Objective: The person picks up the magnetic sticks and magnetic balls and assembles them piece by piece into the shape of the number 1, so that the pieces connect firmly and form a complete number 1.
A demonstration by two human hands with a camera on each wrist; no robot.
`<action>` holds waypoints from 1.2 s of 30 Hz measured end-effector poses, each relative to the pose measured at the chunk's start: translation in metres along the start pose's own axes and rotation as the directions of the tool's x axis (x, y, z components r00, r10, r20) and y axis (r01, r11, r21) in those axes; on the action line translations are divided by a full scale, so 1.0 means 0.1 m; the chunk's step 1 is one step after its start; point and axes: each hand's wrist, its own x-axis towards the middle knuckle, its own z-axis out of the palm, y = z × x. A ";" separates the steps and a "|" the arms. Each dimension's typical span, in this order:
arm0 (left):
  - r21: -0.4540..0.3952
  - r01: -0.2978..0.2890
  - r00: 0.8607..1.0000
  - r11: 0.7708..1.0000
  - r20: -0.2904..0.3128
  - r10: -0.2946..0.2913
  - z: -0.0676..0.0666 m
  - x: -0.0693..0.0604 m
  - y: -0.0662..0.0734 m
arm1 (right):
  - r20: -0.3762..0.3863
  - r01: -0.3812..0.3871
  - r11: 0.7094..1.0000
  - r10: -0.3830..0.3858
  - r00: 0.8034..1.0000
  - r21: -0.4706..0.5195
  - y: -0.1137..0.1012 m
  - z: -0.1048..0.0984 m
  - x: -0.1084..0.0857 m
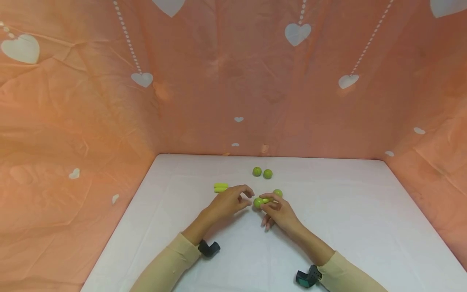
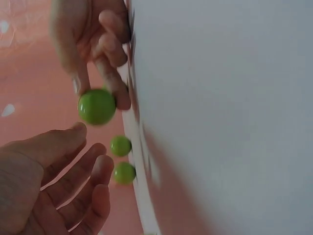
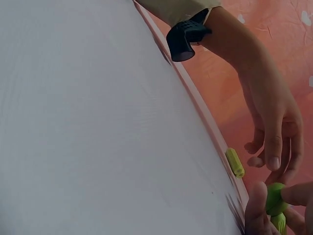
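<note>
My right hand (image 1: 281, 213) pinches a glossy green ball (image 1: 258, 202) with a short yellow-green ridged stick (image 3: 279, 223) against it. Another green ball (image 1: 277, 193) shows just behind the fingers at the stick's far end; whether it is joined on is hidden. The left hand (image 1: 230, 200) hovers just left of the pinched ball, fingers loosely bent and holding nothing. In the left wrist view its thumb and fingertips are close below the ball (image 2: 97, 106). Two yellow-green sticks (image 1: 220, 185) lie side by side just beyond the left hand.
Two more green balls (image 1: 257, 171) stand close together farther back on the white table (image 1: 346, 211). An orange cloth with white hearts (image 1: 270, 81) hangs behind and along the sides. Each wrist wears a dark camera mount (image 1: 209, 248).
</note>
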 end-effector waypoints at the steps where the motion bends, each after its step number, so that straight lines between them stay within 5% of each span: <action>1: 0.012 0.005 1.000 1.000 -0.007 -0.005 -0.02 0.00 -0.02 | -0.005 0.000 1.000 0.000 1.000 0.001 0.00 0.00 0.00; 10: 0.135 0.081 0.993 0.988 -0.094 -0.069 -0.20 -0.01 -0.21 | -0.047 -0.012 0.999 0.014 0.999 0.042 -0.01 -0.01 0.01; 17: 0.121 0.127 0.988 0.984 -0.098 -0.116 -0.30 -0.02 -0.31 | -0.075 -0.039 0.998 0.042 0.996 0.040 -0.01 -0.03 0.02; 36: 0.265 0.182 0.980 0.947 -0.130 -0.152 -0.39 -0.06 -0.56 | -0.168 -0.059 0.998 0.062 0.984 0.024 -0.02 -0.12 0.07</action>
